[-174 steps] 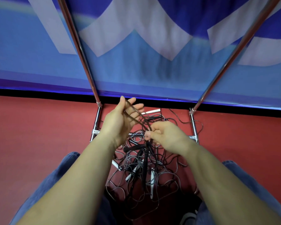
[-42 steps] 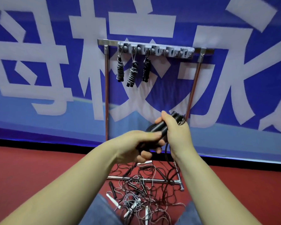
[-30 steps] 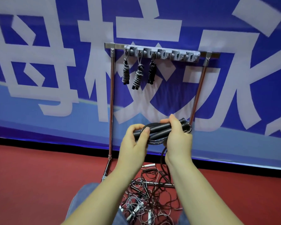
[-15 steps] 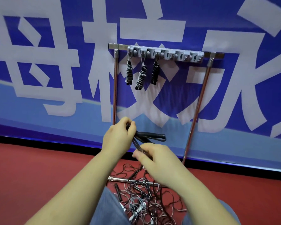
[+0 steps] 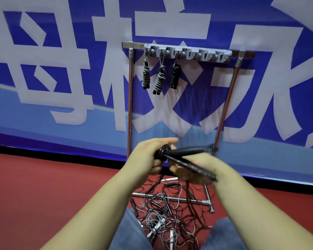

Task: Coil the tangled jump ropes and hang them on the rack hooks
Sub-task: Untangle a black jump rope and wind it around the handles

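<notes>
2 hands grip black handles: left hand curls round their end, blurred right hand pinches cord; 3 coils hang on rack.

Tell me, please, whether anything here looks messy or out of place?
Yes: a tangled pile of jump ropes sprawls on the red floor across the rack's base bar, while only three coiled bundles hang from the hooks.
</notes>
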`<state>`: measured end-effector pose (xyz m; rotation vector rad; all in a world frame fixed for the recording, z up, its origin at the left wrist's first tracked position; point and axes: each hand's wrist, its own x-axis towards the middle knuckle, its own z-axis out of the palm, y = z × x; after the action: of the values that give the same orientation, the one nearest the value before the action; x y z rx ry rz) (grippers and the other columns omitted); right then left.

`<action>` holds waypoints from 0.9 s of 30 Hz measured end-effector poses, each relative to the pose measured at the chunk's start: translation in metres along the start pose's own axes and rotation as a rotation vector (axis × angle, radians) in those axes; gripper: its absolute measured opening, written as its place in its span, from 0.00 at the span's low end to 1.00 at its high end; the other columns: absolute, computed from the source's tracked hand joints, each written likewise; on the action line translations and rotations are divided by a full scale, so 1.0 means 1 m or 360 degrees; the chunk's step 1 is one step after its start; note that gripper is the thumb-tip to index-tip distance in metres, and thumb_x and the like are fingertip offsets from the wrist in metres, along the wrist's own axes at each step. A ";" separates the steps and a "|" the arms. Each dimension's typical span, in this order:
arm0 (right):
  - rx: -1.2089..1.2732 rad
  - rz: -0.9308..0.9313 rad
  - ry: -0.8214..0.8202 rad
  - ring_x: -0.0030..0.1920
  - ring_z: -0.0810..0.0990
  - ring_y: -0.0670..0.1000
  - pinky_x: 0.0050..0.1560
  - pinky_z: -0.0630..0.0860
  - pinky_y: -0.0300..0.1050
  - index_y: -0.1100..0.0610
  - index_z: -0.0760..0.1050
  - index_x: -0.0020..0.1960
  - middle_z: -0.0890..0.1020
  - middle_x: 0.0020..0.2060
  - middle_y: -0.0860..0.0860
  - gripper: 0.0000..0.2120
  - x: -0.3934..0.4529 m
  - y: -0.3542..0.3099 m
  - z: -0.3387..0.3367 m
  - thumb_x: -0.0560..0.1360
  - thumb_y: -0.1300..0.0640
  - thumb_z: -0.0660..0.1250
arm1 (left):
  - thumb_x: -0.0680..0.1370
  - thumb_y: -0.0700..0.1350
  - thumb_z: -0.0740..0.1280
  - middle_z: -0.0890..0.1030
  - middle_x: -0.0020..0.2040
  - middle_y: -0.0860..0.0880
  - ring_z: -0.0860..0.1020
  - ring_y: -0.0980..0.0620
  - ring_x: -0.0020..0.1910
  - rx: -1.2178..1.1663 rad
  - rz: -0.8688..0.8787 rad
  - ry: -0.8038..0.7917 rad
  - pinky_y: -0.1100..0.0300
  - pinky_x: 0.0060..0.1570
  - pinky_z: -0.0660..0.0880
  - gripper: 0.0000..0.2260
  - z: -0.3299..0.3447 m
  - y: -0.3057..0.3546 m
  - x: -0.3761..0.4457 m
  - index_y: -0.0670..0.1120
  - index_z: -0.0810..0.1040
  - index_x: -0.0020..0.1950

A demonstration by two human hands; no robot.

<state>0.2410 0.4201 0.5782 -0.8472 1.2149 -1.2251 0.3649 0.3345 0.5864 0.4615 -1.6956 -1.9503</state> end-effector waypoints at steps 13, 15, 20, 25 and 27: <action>-0.1149 -0.0478 0.0786 0.22 0.64 0.43 0.29 0.61 0.39 0.53 0.74 0.33 0.68 0.18 0.45 0.18 -0.004 0.046 0.057 0.79 0.49 0.61 | 0.75 0.44 0.63 0.80 0.33 0.48 0.77 0.45 0.39 0.1012 0.0314 0.0892 0.54 0.41 0.73 0.09 -0.026 -0.020 0.018 0.47 0.80 0.37; -0.1637 -0.0546 0.0935 0.28 0.68 0.45 0.33 0.65 0.42 0.53 0.73 0.34 0.70 0.23 0.47 0.15 -0.015 0.032 0.053 0.75 0.46 0.65 | 0.75 0.44 0.63 0.82 0.36 0.48 0.79 0.45 0.43 0.1190 0.0175 0.0731 0.54 0.44 0.74 0.09 -0.029 -0.020 0.019 0.46 0.81 0.39; -0.1747 -0.0643 0.1159 0.36 0.76 0.40 0.40 0.71 0.37 0.44 0.81 0.44 0.80 0.34 0.42 0.08 -0.026 0.006 0.031 0.69 0.41 0.70 | 0.77 0.42 0.62 0.81 0.34 0.57 0.77 0.62 0.33 0.1331 0.0028 0.0042 0.69 0.34 0.71 0.10 -0.030 -0.002 0.009 0.50 0.83 0.47; -0.1219 -0.0061 0.0351 0.30 0.69 0.45 0.33 0.66 0.40 0.62 0.79 0.41 0.79 0.31 0.53 0.29 -0.032 0.003 0.014 0.69 0.34 0.62 | 0.79 0.39 0.61 0.71 0.22 0.56 0.65 0.61 0.21 0.0934 0.0022 -0.0270 0.71 0.23 0.61 0.11 -0.026 0.008 -0.006 0.45 0.83 0.51; -0.0916 -0.0043 0.0205 0.29 0.74 0.46 0.31 0.69 0.41 0.60 0.82 0.41 0.84 0.34 0.58 0.30 -0.030 0.005 0.014 0.69 0.34 0.58 | 0.79 0.39 0.61 0.71 0.24 0.55 0.63 0.57 0.22 0.0696 0.0011 -0.0340 0.68 0.22 0.59 0.10 -0.019 0.007 -0.007 0.45 0.83 0.49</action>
<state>0.2579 0.4490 0.5828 -1.2158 1.7044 -0.9672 0.3828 0.3226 0.5895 0.4092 -2.2707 -1.6656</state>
